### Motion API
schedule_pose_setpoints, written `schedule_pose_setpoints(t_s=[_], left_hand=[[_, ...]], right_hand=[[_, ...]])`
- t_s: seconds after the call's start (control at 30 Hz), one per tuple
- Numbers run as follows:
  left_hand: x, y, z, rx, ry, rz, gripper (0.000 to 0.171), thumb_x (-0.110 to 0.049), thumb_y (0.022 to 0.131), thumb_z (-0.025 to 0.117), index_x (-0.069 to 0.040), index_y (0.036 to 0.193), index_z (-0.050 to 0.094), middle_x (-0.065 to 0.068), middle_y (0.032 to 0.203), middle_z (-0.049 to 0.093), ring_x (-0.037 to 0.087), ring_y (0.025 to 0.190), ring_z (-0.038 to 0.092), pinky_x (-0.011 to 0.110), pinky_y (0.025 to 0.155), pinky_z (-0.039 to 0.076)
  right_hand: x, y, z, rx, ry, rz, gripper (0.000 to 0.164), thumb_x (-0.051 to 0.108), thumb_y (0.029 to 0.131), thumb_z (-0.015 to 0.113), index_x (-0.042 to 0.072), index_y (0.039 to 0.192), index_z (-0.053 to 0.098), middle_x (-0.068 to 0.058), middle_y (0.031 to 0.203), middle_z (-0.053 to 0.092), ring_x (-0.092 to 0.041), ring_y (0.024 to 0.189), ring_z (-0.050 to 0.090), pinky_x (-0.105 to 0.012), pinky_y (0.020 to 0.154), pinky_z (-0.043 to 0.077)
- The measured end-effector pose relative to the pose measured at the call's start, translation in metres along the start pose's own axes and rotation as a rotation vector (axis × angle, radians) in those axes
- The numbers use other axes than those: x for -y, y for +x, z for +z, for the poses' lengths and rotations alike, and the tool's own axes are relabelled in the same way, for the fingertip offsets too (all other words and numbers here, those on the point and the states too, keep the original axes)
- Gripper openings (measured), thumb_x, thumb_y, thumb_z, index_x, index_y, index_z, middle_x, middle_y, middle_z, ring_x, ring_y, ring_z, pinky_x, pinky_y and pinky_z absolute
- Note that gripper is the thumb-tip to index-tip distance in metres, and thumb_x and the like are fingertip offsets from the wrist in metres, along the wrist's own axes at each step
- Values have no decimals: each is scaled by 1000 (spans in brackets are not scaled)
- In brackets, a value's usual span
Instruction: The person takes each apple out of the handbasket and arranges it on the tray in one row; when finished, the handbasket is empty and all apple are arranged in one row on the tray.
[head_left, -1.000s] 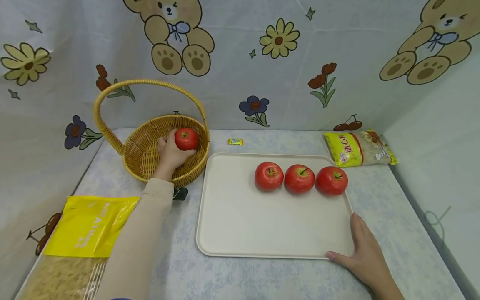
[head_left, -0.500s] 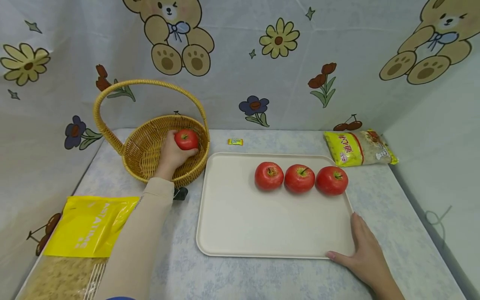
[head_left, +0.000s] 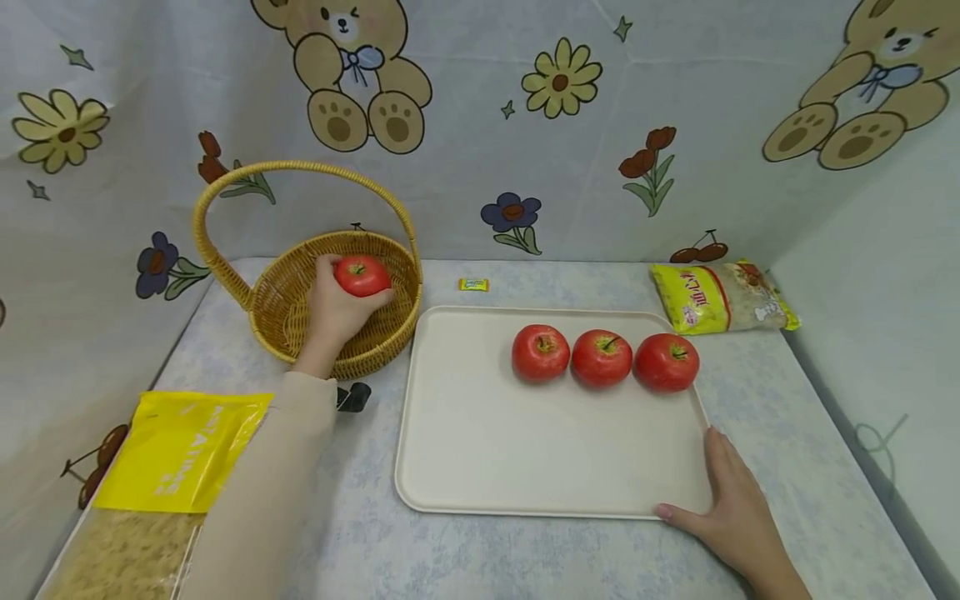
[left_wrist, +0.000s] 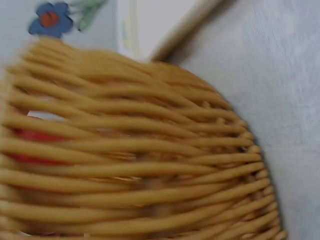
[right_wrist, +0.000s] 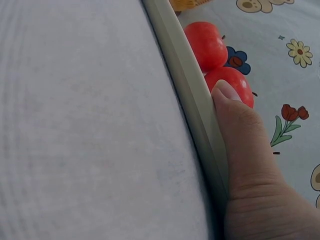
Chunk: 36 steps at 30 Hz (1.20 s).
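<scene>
My left hand [head_left: 337, 308] grips a red apple [head_left: 363, 276] at the mouth of the yellow wicker basket [head_left: 281, 287]. In the left wrist view the blurred weave of the basket [left_wrist: 140, 140] fills most of the picture, with some red showing through its gaps; the hand is hidden there. My right hand [head_left: 738, 508] holds the near right corner of the white tray [head_left: 540, 442], thumb [right_wrist: 242, 130] on the rim. Three red apples stand in a row at the tray's far right: one left [head_left: 541, 353], one in the middle [head_left: 602, 358], one right [head_left: 666, 363].
A yellow-topped pasta bag [head_left: 183, 450] lies near left, partly under the left sleeve [head_left: 266, 483]. Behind the tray is a small yellow candy [head_left: 473, 284]. Another yellow food bag [head_left: 723, 297] lies far right, against the printed curtain [head_left: 450, 125].
My left hand has shifted slightly left with the apple, which now sits more toward the basket's middle. My right hand and the tray stay put. The head view has shifted a little.
</scene>
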<state>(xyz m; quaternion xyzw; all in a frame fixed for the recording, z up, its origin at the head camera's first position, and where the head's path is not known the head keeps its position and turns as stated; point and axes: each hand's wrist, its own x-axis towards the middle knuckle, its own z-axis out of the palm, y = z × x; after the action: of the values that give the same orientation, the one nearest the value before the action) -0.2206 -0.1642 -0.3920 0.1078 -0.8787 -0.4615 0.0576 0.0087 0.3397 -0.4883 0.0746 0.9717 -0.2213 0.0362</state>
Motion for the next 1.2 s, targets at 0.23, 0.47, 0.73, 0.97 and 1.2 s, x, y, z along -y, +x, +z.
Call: schedule_pose_setpoints(t_s=[0.23, 0.47, 0.73, 0.97, 1.2], left_hand=[[-35, -40, -9, 47, -4, 136, 90, -44, 75, 82, -20, 146, 32, 11, 141, 45, 30, 131, 36, 54, 91, 53], [-55, -80, 7, 211, -12, 248, 87, -33, 74, 85, -22, 145, 36, 7, 139, 45, 26, 129, 40, 50, 88, 56], [-44, -96, 53, 321, 92, 329, 84, -37, 72, 85, -24, 141, 40, 5, 137, 45, 26, 128, 38, 49, 89, 55], [-30, -89, 88, 346, 100, 349, 84, -34, 72, 86, -21, 142, 40, 8, 135, 46, 26, 128, 38, 48, 93, 53], [-28, -84, 104, 419, 73, 281, 88, -33, 74, 86, -23, 146, 36, 8, 132, 48, 25, 123, 40, 46, 91, 52]], right_hand=[[0, 0, -2, -9, -2, -8, 144, 63, 64, 84, 1, 157, -6, -33, 161, 7, -52, 147, 12, -76, 107, 21], [2, 0, -2, -11, 1, -2, 144, 62, 63, 85, 0, 157, -5, -33, 161, 7, -52, 147, 12, -75, 107, 21], [2, 0, -1, -3, 2, 5, 144, 63, 63, 84, 0, 157, -5, -33, 161, 6, -52, 148, 11, -76, 107, 21], [1, 1, -1, 22, -3, 23, 144, 63, 63, 84, -1, 157, -6, -34, 160, 7, -52, 147, 11, -76, 106, 22], [0, 1, -1, 18, 4, 14, 144, 63, 64, 83, 0, 157, -6, -33, 161, 6, -52, 147, 11, -76, 106, 22]])
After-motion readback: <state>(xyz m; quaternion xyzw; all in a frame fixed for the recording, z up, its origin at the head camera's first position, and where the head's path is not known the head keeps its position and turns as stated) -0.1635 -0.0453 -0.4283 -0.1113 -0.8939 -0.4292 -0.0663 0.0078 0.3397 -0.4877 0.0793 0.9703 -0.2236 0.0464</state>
